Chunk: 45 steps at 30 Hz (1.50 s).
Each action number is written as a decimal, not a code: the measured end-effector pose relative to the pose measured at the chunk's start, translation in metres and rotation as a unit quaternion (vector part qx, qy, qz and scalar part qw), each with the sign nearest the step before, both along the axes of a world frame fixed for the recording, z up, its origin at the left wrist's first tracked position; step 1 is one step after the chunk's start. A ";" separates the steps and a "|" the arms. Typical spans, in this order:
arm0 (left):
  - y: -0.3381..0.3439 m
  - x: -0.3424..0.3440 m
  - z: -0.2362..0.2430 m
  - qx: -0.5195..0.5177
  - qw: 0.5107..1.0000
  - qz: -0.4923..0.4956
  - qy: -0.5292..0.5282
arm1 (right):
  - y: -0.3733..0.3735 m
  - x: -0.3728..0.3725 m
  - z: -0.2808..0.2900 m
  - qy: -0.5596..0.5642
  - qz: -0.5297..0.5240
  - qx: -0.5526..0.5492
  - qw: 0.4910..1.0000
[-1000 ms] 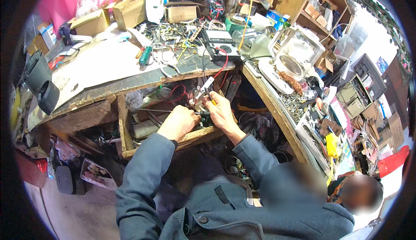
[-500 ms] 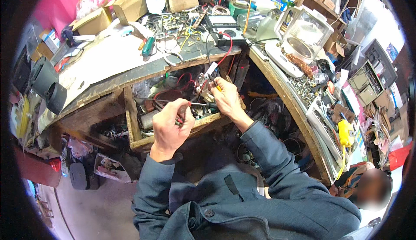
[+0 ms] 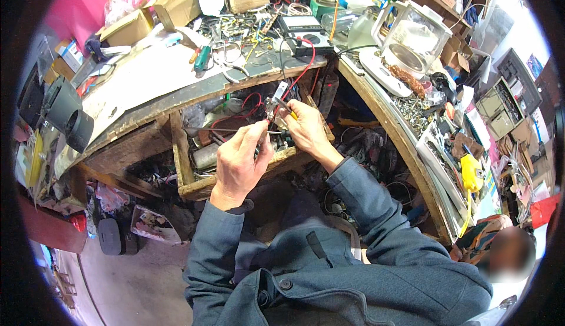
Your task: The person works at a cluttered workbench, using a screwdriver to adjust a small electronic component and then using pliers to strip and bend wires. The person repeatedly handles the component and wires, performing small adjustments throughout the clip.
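Note:
My left hand (image 3: 241, 161) is closed on a slim red-and-black tool, largely hidden by my fingers, below a small shiny metal part with a pale tab (image 3: 281, 93). My right hand (image 3: 309, 127) grips a yellow-and-black handled tool (image 3: 293, 114) against that part. Both hands are above an open wooden drawer (image 3: 183, 167) cluttered with wires and parts. A long thin metal rod (image 3: 226, 130) lies across behind my left hand. Red and black leads run from this area up to a meter-like device (image 3: 303, 34) on the bench.
The bench (image 3: 138, 81) carries cardboard boxes (image 3: 176, 5), pliers (image 3: 235, 73), a green screwdriver (image 3: 202, 58) and small parts. The right worktop holds a clear appliance (image 3: 412, 40) and a yellow-corded object (image 3: 471, 173). A dark cylinder (image 3: 79, 131) is at left; a blurred figure (image 3: 506, 252) is at lower right.
My left hand has risen from the drawer front toward the metal part, now gripping upright. My right hand and the part moved slightly up. The view has shifted, with the bench higher in frame.

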<state>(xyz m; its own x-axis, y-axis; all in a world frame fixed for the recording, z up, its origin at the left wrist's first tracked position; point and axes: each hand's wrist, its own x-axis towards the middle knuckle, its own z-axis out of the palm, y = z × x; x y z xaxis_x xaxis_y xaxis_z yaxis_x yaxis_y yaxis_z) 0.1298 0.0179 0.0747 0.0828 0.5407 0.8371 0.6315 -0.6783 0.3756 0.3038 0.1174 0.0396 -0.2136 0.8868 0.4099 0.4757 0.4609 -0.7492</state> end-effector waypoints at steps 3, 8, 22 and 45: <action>0.000 0.001 -0.002 0.000 1.000 0.017 0.011 | -0.001 -0.001 0.000 -0.014 -0.006 0.012 1.000; -0.005 0.006 0.003 -0.009 0.994 0.069 0.084 | -0.003 -0.002 -0.005 -0.083 -0.035 0.130 0.987; 0.003 0.009 -0.014 -0.383 0.717 -0.188 -0.551 | -0.017 0.000 0.004 -0.124 0.064 0.269 0.953; -0.045 -0.021 -0.031 -0.261 0.801 -0.187 -0.505 | -0.033 -0.008 0.001 -0.167 0.080 0.314 0.931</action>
<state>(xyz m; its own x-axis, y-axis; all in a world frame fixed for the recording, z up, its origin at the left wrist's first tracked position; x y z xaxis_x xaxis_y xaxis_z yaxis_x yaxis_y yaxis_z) 0.1085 -0.0273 0.0435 -0.2552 0.9348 0.2470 -0.3840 -0.3324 0.8614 0.2960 0.0842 0.0408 -0.5316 0.4402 0.7237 0.5214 0.8433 -0.1299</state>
